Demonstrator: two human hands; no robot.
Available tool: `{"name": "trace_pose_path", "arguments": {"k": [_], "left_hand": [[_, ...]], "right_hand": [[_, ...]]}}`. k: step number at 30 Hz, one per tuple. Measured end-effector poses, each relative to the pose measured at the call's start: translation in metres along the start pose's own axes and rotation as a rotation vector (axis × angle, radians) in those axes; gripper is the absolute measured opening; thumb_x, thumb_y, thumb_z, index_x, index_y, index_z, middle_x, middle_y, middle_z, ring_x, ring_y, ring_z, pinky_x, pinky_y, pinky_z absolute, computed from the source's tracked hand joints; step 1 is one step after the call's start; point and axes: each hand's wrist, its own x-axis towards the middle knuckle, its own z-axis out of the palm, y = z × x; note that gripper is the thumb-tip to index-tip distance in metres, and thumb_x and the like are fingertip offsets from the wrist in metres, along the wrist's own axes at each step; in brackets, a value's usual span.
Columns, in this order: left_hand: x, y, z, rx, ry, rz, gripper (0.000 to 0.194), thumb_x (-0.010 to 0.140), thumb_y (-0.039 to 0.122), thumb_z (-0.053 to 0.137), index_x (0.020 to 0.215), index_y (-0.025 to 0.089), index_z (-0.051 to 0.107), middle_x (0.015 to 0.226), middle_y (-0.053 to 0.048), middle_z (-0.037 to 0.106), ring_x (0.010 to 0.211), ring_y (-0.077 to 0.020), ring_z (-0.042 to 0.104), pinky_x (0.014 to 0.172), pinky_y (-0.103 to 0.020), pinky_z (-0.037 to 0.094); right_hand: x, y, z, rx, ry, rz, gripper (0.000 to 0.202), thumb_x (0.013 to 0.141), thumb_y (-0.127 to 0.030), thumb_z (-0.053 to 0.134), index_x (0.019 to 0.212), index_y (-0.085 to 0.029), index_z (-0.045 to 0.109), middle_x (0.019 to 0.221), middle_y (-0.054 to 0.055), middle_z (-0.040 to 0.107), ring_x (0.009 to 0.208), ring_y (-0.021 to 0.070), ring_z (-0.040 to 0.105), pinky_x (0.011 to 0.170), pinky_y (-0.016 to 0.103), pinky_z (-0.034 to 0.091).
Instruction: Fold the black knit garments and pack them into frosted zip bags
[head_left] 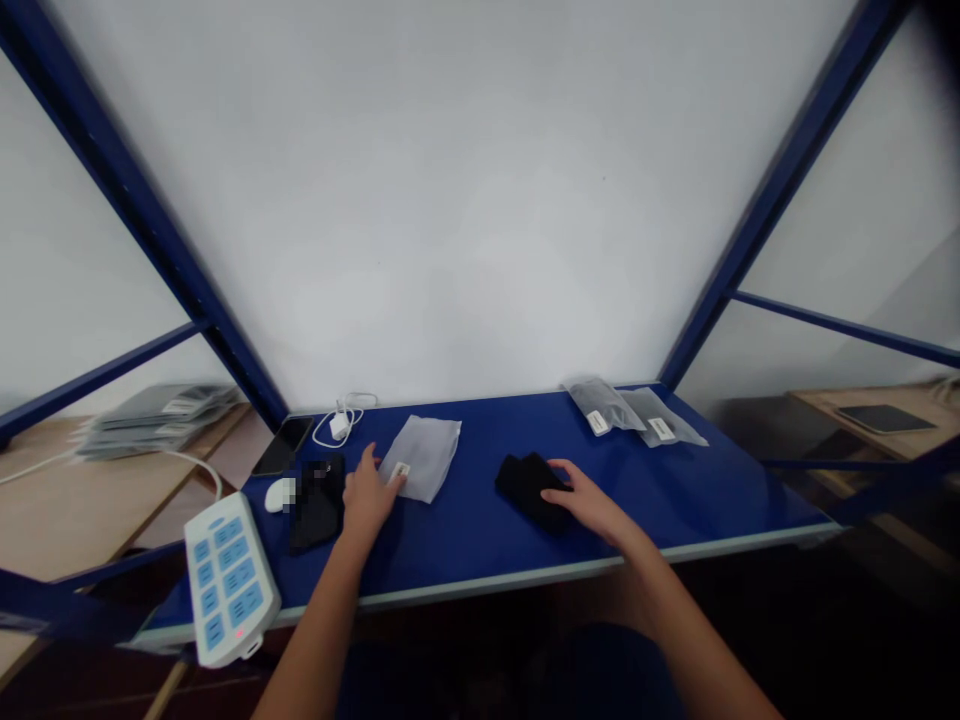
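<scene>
My right hand (pixel 585 498) grips a folded black cloth item (pixel 534 488) on the blue table, thumb on top and fingers along its far side. Its exact kind does not show. To the left, my left hand (pixel 367 495) has its fingers apart, with the thumb touching the lower left part of a frosted plastic bag (pixel 431 455). The bag lies flat and carries a small white label near that thumb. Just left of this hand rests a black object (pixel 319 520), partly covered by blurred squares.
A white mouse (pixel 277 495), a dark phone (pixel 283 447) and a charger with cable (pixel 340 426) lie at the left. A power strip (pixel 231 580) sits at the front left edge. Two labelled bags (pixel 604 405) lie back right. Blue frame posts (pixel 739 250) flank the table (pixel 465 545).
</scene>
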Motion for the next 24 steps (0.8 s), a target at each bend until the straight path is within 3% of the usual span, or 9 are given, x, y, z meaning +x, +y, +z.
{"name": "trace_pose_path", "arguments": {"k": [3,6,8,11,16,18,21,23,24], "left_hand": [[0.0,0.016,0.009,0.303,0.125,0.148,0.076,0.084,0.04,0.06,0.152,0.022,0.031,0.153,-0.016,0.036,0.134,-0.0398,0.038,0.104,-0.058,0.035],[0.006,0.031,0.031,0.366,-0.042,0.447,0.056,0.096,0.041,0.041,0.15,0.028,0.035,0.159,-0.006,0.029,0.144,-0.0323,0.025,0.114,-0.051,0.025],[0.018,0.035,0.049,0.394,-0.196,0.542,0.056,0.098,0.047,0.034,0.151,0.029,0.035,0.161,-0.003,0.026,0.148,-0.0326,0.015,0.117,-0.053,0.016],[0.044,0.033,0.07,0.436,-0.37,0.462,0.063,0.096,0.058,0.031,0.152,0.029,0.033,0.162,-0.005,0.019,0.148,-0.0395,0.011,0.114,-0.064,0.01],[0.081,0.028,0.072,0.449,-0.436,0.352,0.079,0.086,0.075,0.036,0.152,0.032,0.031,0.163,-0.008,0.017,0.146,-0.0461,0.008,0.106,-0.075,0.006],[0.086,0.031,0.066,0.406,-0.399,0.349,0.078,0.084,0.075,0.042,0.149,0.031,0.038,0.161,-0.009,0.022,0.145,-0.0468,0.012,0.106,-0.075,0.009],[0.075,0.044,0.055,0.246,-0.158,0.391,0.06,0.091,0.062,0.043,0.136,0.024,0.054,0.154,-0.014,0.038,0.142,-0.0422,0.025,0.11,-0.065,0.02],[0.054,0.058,0.051,0.096,-0.003,0.467,0.047,0.098,0.051,0.037,0.123,0.021,0.063,0.14,-0.015,0.052,0.134,-0.0341,0.04,0.11,-0.053,0.029],[0.04,0.066,0.05,0.024,0.019,0.507,0.044,0.099,0.048,0.036,0.117,0.021,0.065,0.13,-0.013,0.058,0.127,-0.0301,0.047,0.109,-0.047,0.032]], "right_hand": [[0.006,0.013,0.015,-0.384,0.285,-0.16,0.059,0.08,-0.033,0.062,0.136,-0.022,0.049,0.109,0.01,0.066,0.102,0.0275,0.063,0.09,0.041,0.048],[0.007,0.021,0.032,-0.671,0.492,-0.293,0.063,0.083,-0.032,0.058,0.144,-0.027,0.045,0.14,0.015,0.049,0.121,0.0355,0.051,0.097,0.05,0.043],[0.006,0.025,0.044,-0.754,0.499,-0.358,0.059,0.089,-0.029,0.049,0.147,-0.033,0.041,0.154,0.009,0.036,0.131,0.0351,0.043,0.102,0.053,0.039],[0.007,0.029,0.058,-0.794,0.422,-0.376,0.051,0.097,-0.033,0.036,0.148,-0.036,0.038,0.156,0.002,0.036,0.14,0.0318,0.035,0.112,0.058,0.025],[0.01,0.029,0.084,-0.794,0.353,-0.3,0.072,0.092,-0.063,0.041,0.154,-0.028,0.027,0.159,0.011,0.028,0.146,0.0387,0.021,0.112,0.07,0.003],[0.01,0.025,0.098,-0.777,0.341,-0.287,0.088,0.086,-0.071,0.046,0.156,-0.022,0.022,0.16,0.016,0.022,0.147,0.041,0.017,0.112,0.069,0.0],[0.009,0.017,0.115,-0.698,0.315,-0.283,0.107,0.079,-0.077,0.051,0.157,-0.015,0.011,0.16,0.021,0.016,0.147,0.0425,0.014,0.113,0.069,0.002],[0.008,0.011,0.116,-0.609,0.283,-0.309,0.106,0.08,-0.074,0.052,0.157,-0.015,0.009,0.159,0.022,0.02,0.146,0.0404,0.02,0.114,0.066,0.011],[0.008,0.007,0.112,-0.557,0.267,-0.343,0.099,0.084,-0.07,0.051,0.157,-0.016,0.012,0.158,0.02,0.026,0.145,0.0377,0.025,0.115,0.062,0.018]]}}
